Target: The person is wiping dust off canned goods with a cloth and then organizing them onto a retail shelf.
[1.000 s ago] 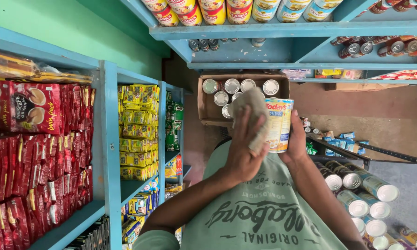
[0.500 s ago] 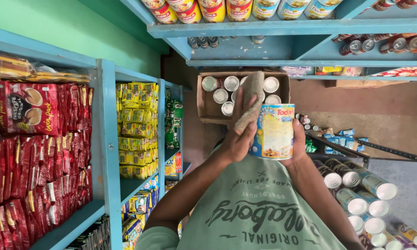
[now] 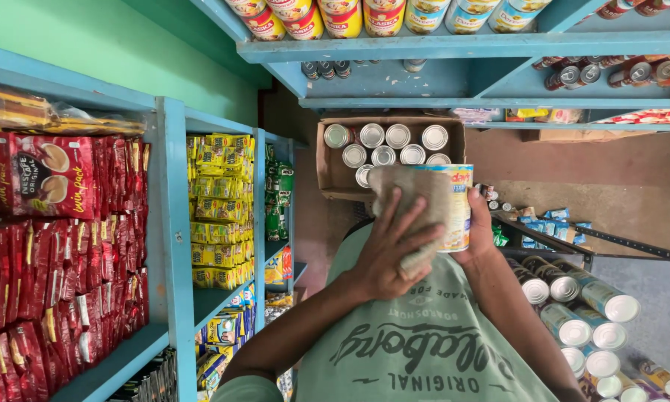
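Observation:
My right hand (image 3: 480, 234) grips a tin can (image 3: 458, 205) with a white, blue and yellow label, held in front of my chest. Against the can's side my left hand (image 3: 387, 253) presses a grey-brown cloth (image 3: 413, 208) that covers most of the label. Just beyond the can sits an open cardboard box (image 3: 327, 160) holding several silver-topped cans of the same kind.
Blue shelves stand on the left with red sachet strips (image 3: 59, 246) and yellow packets (image 3: 219, 208). More cans (image 3: 588, 313) lie on a rack at the right. A blue shelf (image 3: 454, 45) overhead carries cans. My green shirt (image 3: 424, 350) fills the lower middle.
The cloth has slid from the can's top down and across its side. Both hands and the can have shifted slightly closer to my chest.

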